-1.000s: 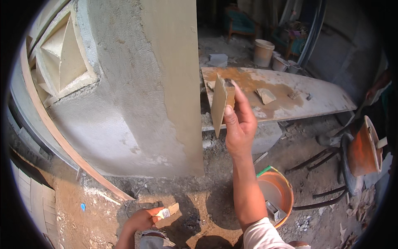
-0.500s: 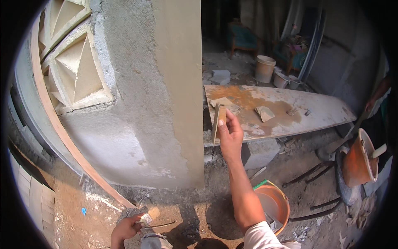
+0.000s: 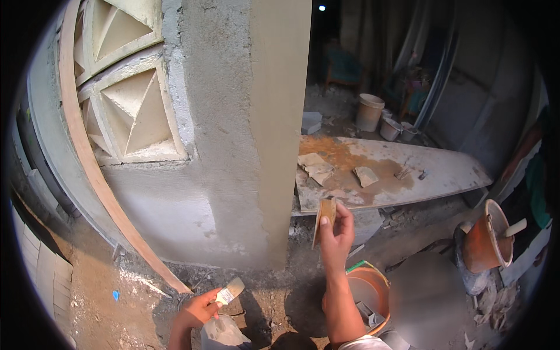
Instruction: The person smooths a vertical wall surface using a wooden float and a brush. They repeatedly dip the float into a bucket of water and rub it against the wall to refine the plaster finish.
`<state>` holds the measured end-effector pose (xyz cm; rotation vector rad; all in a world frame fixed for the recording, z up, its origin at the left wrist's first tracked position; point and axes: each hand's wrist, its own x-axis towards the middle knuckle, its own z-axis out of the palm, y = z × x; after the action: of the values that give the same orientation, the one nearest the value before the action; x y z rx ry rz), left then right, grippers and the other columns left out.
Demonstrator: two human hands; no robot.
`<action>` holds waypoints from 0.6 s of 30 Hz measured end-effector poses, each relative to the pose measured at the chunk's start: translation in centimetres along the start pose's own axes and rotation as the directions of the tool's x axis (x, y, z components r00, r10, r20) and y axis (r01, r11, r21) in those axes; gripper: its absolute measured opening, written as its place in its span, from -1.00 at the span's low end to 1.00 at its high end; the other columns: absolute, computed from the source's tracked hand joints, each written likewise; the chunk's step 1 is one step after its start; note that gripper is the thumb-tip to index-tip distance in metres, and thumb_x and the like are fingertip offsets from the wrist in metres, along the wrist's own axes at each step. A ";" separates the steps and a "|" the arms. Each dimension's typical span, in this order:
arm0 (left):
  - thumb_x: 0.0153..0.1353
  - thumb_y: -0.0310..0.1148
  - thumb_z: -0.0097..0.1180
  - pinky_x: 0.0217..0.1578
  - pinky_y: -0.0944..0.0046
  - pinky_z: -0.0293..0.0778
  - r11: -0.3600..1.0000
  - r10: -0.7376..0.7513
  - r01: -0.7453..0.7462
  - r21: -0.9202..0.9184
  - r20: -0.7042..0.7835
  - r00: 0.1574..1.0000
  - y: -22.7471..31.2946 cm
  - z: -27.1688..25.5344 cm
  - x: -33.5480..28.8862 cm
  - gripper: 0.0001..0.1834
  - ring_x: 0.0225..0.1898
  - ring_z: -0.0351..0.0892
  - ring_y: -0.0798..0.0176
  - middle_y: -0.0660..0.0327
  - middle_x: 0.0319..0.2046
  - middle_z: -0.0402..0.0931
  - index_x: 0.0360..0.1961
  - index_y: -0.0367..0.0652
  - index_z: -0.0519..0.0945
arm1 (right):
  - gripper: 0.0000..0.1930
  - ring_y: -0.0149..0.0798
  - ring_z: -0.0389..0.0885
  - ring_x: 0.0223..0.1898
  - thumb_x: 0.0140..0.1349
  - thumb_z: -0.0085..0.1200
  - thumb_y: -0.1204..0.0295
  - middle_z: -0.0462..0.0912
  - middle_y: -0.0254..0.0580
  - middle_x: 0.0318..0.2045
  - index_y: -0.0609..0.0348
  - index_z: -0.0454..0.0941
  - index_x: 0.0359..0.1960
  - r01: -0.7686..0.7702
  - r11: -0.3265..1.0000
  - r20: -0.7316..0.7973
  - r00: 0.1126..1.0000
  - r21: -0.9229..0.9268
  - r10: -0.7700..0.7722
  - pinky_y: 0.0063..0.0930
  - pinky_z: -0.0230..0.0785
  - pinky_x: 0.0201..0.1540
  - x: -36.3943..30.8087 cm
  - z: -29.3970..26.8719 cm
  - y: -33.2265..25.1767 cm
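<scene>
In my left hand, low at the centre-left, is a paintbrush with a pale handle, its bristles tipped up to the right. My right hand is closed on a small wooden block with a thin flat face along its left side; its exact kind is unclear. The block is held in the air just right of the wall's corner, in front of the long board's near edge. The grey plastered wall has a smooth beige strip along its right edge. Below my right forearm stands an orange bucket with a green-wrapped handle.
A stained board bearing paper scraps spans the opening. Patterned vent blocks and a curved wooden strip are at left. Another person's arm and a tilted orange bucket are at right. A blurred patch covers the lower right.
My right hand has come down with the block, from beside the wall edge to lower in front of the board. My left hand has risen slightly with the paintbrush. The view has shifted.
</scene>
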<state>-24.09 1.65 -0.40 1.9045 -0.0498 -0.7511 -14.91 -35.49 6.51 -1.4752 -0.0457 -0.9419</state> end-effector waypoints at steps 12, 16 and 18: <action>0.45 -0.47 -0.01 -0.33 0.39 0.45 0.985 0.169 -0.155 -0.071 0.275 0.946 3.8 2.6 0.6 -0.40 -0.42 0.48 0.49 0.32 -0.04 0.60 0.51 -0.08 0.28 | -0.51 0.05 0.54 -0.20 0.13 0.34 0.46 0.61 0.00 -0.18 0.22 0.52 0.11 0.657 0.445 0.287 0.705 -0.609 -0.648 -0.13 0.28 -0.09 7.1 2.0 -12.9; 0.40 -0.50 0.01 -0.39 0.40 0.43 0.994 0.107 -0.107 -0.008 0.090 0.990 1.3 1.3 -1.4 -0.41 -0.44 0.49 0.49 0.31 -0.15 0.63 0.47 -0.17 0.32 | -0.54 -0.09 0.53 -0.24 0.03 0.39 0.41 0.54 -0.23 -0.30 0.09 0.53 0.00 0.746 0.074 0.303 0.356 -0.662 -0.884 -0.17 0.26 -0.19 17.1 8.2 -22.4; 0.42 -0.51 -0.02 -0.46 0.45 0.39 0.986 0.160 -0.158 -0.060 0.039 0.986 0.8 0.2 -1.7 -0.41 -0.44 0.46 0.53 0.35 -0.13 0.62 0.47 -0.20 0.30 | -0.55 -0.09 0.53 -0.24 0.02 0.39 0.42 0.52 -0.23 -0.33 0.10 0.52 -0.03 0.731 -0.002 0.344 0.320 -0.683 -0.883 -0.17 0.25 -0.22 17.6 9.0 -21.8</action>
<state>-25.33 1.73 1.05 1.8067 -0.2042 -0.6790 -10.88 -32.82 35.54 -2.1693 -0.5123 -2.3628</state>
